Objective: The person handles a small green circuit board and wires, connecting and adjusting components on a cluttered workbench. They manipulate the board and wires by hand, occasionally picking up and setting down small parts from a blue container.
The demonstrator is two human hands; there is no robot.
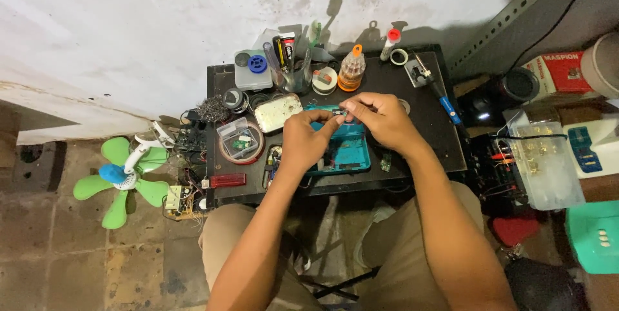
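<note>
Both hands meet at frame centre, left hand (305, 138) and right hand (382, 117) pinching a tiny dark component (340, 113) above the teal rectangular plastic tray (351, 153) on the small black table (432, 124), and one slip could drop it among the clutter

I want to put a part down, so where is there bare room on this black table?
Bare table lies right of the right hand, up to the blue-handled tool. Crowded along the back by the orange bottle and left around the clear box.
</note>
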